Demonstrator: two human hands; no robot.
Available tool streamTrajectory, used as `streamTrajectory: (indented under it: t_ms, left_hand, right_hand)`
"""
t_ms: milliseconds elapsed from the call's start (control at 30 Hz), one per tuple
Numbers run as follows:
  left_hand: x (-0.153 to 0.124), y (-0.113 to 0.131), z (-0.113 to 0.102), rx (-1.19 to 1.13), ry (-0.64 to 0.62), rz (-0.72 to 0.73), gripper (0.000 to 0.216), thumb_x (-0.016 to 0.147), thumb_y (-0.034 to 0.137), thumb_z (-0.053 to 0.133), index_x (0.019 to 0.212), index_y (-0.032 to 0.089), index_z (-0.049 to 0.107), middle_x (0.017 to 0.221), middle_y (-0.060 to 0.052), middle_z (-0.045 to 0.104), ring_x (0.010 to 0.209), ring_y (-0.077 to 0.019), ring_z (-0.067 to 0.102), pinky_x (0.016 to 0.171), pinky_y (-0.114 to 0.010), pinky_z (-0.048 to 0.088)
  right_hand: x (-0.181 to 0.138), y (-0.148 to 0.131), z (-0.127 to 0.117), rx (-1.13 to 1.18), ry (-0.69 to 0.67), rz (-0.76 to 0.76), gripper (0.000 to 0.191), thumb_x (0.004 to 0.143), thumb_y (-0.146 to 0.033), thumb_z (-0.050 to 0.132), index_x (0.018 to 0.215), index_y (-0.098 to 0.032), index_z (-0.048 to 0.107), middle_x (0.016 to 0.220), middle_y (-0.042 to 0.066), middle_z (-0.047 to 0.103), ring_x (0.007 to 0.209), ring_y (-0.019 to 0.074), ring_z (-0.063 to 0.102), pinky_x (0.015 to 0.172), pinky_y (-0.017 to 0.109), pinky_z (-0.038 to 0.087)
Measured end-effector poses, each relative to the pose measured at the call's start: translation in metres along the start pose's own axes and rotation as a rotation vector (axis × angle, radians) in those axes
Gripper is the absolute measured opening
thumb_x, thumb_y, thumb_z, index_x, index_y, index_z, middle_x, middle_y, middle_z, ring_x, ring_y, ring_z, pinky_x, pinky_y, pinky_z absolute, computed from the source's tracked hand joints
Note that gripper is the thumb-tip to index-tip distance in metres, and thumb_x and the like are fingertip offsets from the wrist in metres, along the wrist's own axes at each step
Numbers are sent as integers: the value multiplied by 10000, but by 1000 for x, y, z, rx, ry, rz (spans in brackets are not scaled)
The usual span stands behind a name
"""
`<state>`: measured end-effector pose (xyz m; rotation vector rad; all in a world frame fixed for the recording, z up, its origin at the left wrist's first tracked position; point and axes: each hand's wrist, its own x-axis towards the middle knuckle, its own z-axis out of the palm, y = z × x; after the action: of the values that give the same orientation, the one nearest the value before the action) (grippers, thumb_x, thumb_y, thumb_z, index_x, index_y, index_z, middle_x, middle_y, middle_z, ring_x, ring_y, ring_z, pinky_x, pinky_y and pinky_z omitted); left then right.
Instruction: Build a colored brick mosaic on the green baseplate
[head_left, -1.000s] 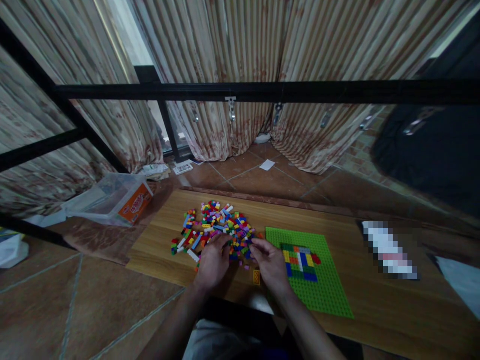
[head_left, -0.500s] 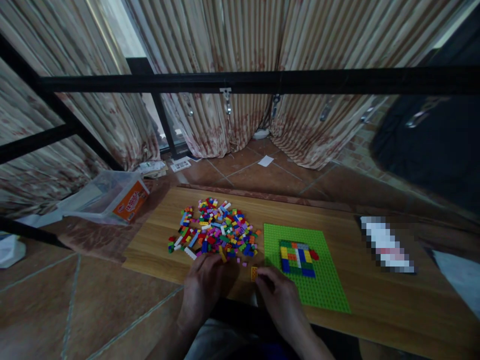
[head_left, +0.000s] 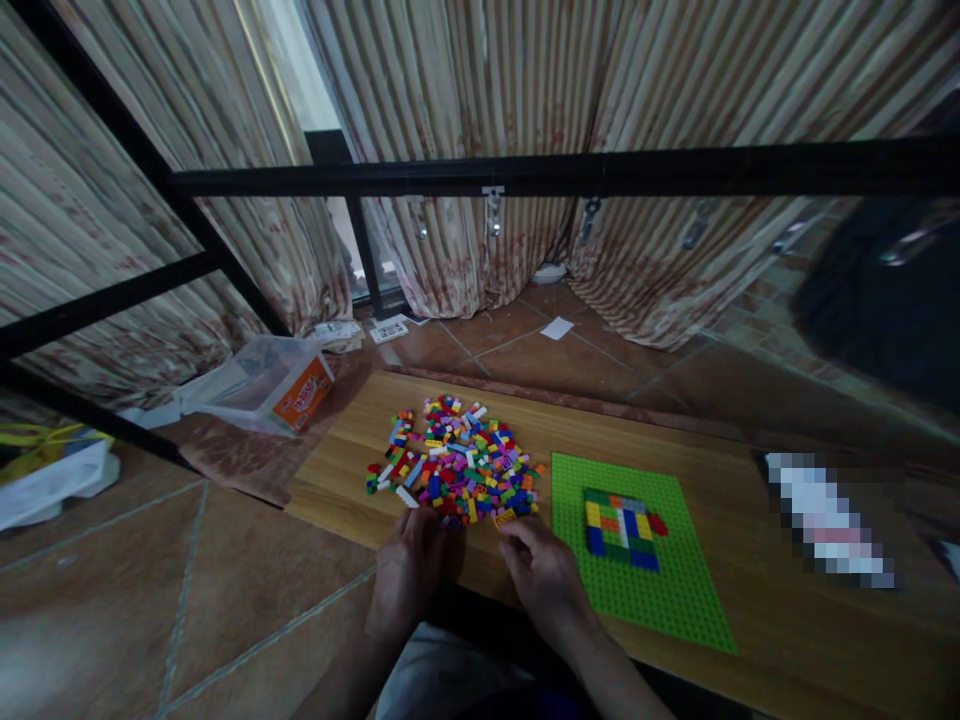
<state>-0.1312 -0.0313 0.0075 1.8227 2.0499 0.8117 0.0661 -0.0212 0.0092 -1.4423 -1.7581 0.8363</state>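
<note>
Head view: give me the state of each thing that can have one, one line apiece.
Brick pile: loose, scattered on the wooden board.
Green baseplate: flat on the board, a small patch of bricks fixed on it.
Plastic box: tipped on its side on the floor.
Left hand: at the pile's near edge.
Right hand: fingers at an orange brick; grip unclear.

Dim indoor shot, daylight only sneaking in from behind.

The one bright spot is the blown-out gap between the striped beige curtains [head_left: 450,120] up top; everything below is murky and a bit soft. The black metal frame bars [head_left: 570,170] bend with wide-angle distortion, and edges smear. Both hands [head_left: 480,570] look dark and underexposed, and a pixelated patch [head_left: 825,520] sits on the light wooden desk [head_left: 750,600].
</note>
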Motion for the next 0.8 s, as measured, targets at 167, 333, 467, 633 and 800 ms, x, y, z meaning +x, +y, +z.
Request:
streamTrajectory:
  t_ms: [167, 333, 467, 633, 800]
  left_hand:
    - [10, 5, 10, -67, 31, 53, 109, 875, 229, 521, 945, 231, 605, 932, -25, 654, 827, -180, 664, 742, -299, 534]
    - [11, 7, 7, -192, 37, 119, 132, 879, 251, 518, 968, 219, 610, 942, -38, 658, 838, -178, 663, 748, -301, 549]
    - [15, -2, -7, -168, 167, 86, 232, 892, 275, 502, 1089, 204, 601, 1046, -83, 647, 929, -212, 652, 816, -353, 555]
    - [41, -32, -19, 27, 386, -71, 432, 888, 333, 506, 1269, 129, 514, 1319, -197, 519, 1240, -334, 505, 1031, -521, 441]
    - [58, -43, -2, 39, 350, -137, 519, 922, 383, 458, 1349, 90, 429, 1418, -247, 426, 1354, -361, 405, 1096, -557, 367]
  right_hand:
    - [-9, 0, -5, 56, 12, -31, 198, 884, -185, 489, 920, -232, 677, 932, 28, 683, 858, 161, 649, 762, 282, 504]
    - [-12, 5, -13, 37, 95, -53, 221, 906, -187, 466, 948, -241, 675, 972, 32, 695, 886, 161, 665, 779, 282, 517]
    - [-8, 11, -18, -19, 158, -57, 220, 905, -202, 473, 957, -243, 682, 992, 40, 702, 897, 170, 673, 792, 291, 526]
    - [-10, 14, -15, -37, 141, -73, 219, 913, -213, 469, 950, -241, 683, 986, 46, 706, 899, 175, 675, 777, 288, 529]
    - [-17, 8, -2, -17, 14, -89, 215, 923, -201, 454, 918, -240, 665, 949, 29, 692, 882, 160, 666, 771, 271, 519]
